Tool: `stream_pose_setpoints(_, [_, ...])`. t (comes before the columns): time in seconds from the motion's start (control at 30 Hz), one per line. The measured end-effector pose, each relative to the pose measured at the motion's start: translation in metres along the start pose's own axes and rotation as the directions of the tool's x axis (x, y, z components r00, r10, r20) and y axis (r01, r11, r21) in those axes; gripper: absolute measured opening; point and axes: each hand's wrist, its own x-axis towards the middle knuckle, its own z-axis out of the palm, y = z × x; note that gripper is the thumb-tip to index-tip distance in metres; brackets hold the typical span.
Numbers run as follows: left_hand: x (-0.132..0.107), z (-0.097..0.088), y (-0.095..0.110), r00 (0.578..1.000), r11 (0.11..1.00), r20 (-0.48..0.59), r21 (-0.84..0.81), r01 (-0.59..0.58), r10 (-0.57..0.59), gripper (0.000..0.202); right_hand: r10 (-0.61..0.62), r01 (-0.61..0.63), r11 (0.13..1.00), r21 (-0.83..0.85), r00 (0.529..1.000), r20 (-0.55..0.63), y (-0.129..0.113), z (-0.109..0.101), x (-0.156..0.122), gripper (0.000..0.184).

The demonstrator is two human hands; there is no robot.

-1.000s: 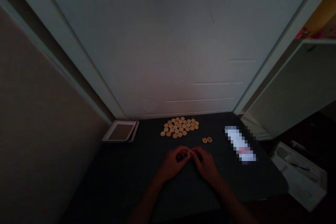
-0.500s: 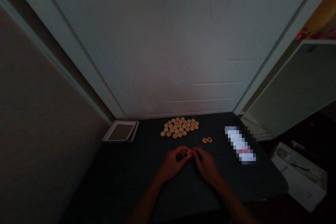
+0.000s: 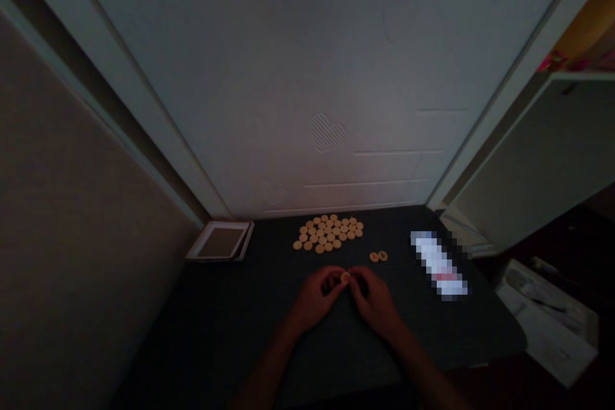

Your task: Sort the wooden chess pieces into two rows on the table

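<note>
Between the fingertips of my left hand [image 3: 317,295] and my right hand [image 3: 372,298] is a small round wooden disc [image 3: 345,277] with a reddish mark on its face. Both hands pinch it, just above the dark table. Beyond them, several plain pale discs [image 3: 329,232] lie close together in a loose patch. To the right of that patch rest two discs side by side, one with a red mark [image 3: 374,257] and one with a dark mark [image 3: 383,256]. My fingers partly cover the held disc.
A white-edged box or frame [image 3: 218,242] lies at the table's left back corner. On the right is a bright blurred-out object [image 3: 439,266]. A white panel [image 3: 288,77] with heart patterns rises behind the table [image 3: 230,327]. White boxes [image 3: 552,320] stand lower right.
The held disc has turned slightly and shifted a little up and left between my fingertips. My hands stay in nearly the same place. The discs on the table have not moved.
</note>
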Motion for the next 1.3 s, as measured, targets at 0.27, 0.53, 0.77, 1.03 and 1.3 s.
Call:
stream_pose_setpoints(0.27, [-0.001,0.001,-0.003,0.999,0.999,0.014,0.026,-0.034,0.034,0.025,0.021,-0.023,0.998,0.056,0.999,0.025,-0.005,-0.002,0.001,0.015])
stream_pose_setpoints(0.53, [-0.001,0.000,-0.003,0.995,0.994,0.024,0.043,-0.096,0.095,0.021,0.009,-0.010,0.999,0.043,1.000,0.028,0.000,-0.002,0.002,0.016])
stream_pose_setpoints(0.77, [-0.002,-0.001,-0.002,0.992,0.984,0.015,0.126,-0.127,0.126,0.017,-0.015,0.015,0.999,-0.038,1.000,0.004,0.008,0.004,0.000,0.015])
stream_pose_setpoints(1.03, [-0.003,-0.002,0.001,0.985,0.963,0.038,0.207,-0.171,0.167,0.015,-0.180,0.139,0.947,-0.289,0.976,-0.121,0.018,-0.042,0.022,0.018])
stream_pose_setpoints(1.3, [-0.003,-0.001,0.005,0.973,0.929,0.081,0.290,-0.230,0.215,0.016,-0.245,0.223,0.904,-0.365,0.970,-0.015,0.060,-0.077,0.031,0.020])
